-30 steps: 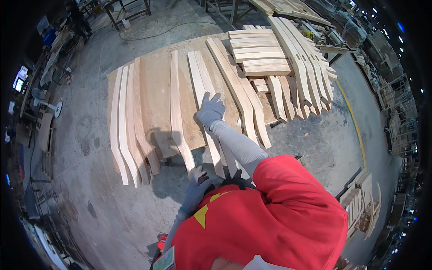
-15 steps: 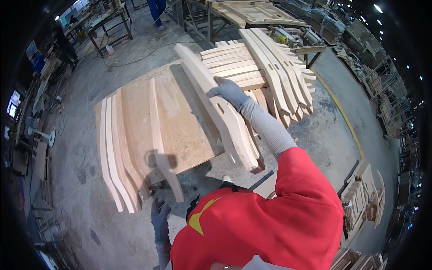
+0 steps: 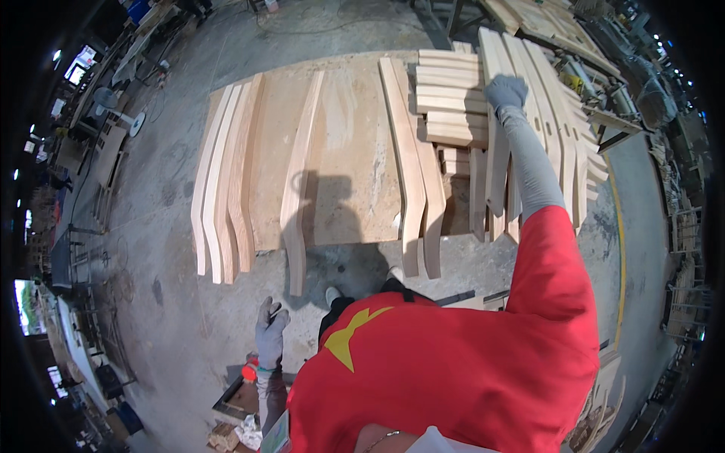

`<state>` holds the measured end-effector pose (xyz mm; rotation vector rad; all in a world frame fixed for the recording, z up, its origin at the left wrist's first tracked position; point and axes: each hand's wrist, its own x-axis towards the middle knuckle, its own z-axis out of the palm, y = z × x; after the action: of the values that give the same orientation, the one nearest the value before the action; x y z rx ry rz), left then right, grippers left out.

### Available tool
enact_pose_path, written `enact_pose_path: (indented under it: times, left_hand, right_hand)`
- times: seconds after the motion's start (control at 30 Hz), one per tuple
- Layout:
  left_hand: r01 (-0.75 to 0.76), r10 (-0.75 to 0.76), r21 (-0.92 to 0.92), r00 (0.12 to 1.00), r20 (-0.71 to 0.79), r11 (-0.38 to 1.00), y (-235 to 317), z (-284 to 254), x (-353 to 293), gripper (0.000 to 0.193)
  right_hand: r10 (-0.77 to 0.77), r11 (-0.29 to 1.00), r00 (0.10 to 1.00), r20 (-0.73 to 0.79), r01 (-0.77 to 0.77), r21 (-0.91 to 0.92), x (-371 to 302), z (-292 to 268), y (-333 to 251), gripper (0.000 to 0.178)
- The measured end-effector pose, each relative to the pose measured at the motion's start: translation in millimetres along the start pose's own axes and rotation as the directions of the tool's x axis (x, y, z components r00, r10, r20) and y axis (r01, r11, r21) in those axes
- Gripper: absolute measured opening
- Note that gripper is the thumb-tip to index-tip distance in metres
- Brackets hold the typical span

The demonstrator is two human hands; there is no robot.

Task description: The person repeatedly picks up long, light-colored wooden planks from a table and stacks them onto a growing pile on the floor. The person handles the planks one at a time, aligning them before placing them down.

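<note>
My right hand (image 3: 506,92), in a grey glove, reaches far right and closes on the upper part of a curved wooden chair leg (image 3: 496,162) at the left side of a stack. More slotted legs (image 3: 555,113) lie beside it, over a layer of crosswise wooden pieces (image 3: 453,89). My left hand (image 3: 272,331), gloved too, hangs low in front of the board with its fingers loosely bent apart and nothing in them. Two curved legs (image 3: 411,177) rest close together on the board's right part. A single leg (image 3: 303,189) lies mid-board, and several more (image 3: 223,181) sit at its left edge.
The wide plywood board (image 3: 347,136) carries the legs, whose lower ends overhang its near edge. A workbench with wooden panels (image 3: 555,26) and clamps stands at the far right. Beside my left forearm is a low tray (image 3: 238,396) with scraps. A standing fan (image 3: 121,109) is at the left.
My right hand has let go of the slotted wood it carried; two legs now rest on the board's right part. The hand has moved right to the stack. My view has shifted.
</note>
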<state>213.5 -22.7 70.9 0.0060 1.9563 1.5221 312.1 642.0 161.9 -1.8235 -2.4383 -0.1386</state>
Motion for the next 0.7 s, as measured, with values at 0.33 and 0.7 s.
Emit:
enact_pose_path:
  times: [0.33,0.7]
  left_hand:
    - [-0.045,0.043,0.223,0.999,0.014,0.974,13.1,24.7,28.1,0.064]
    - [-0.287,0.21,0.295,0.941,0.267,0.911,7.7,52.8,117.8,0.087]
  right_hand:
    - [-0.519,0.84,0.844,-0.14,0.533,0.104,-64.6,18.9,10.9,0.029]
    - [-0.279,0.838,0.911,0.303,0.077,0.54,-346.0,87.4,5.9,0.087]
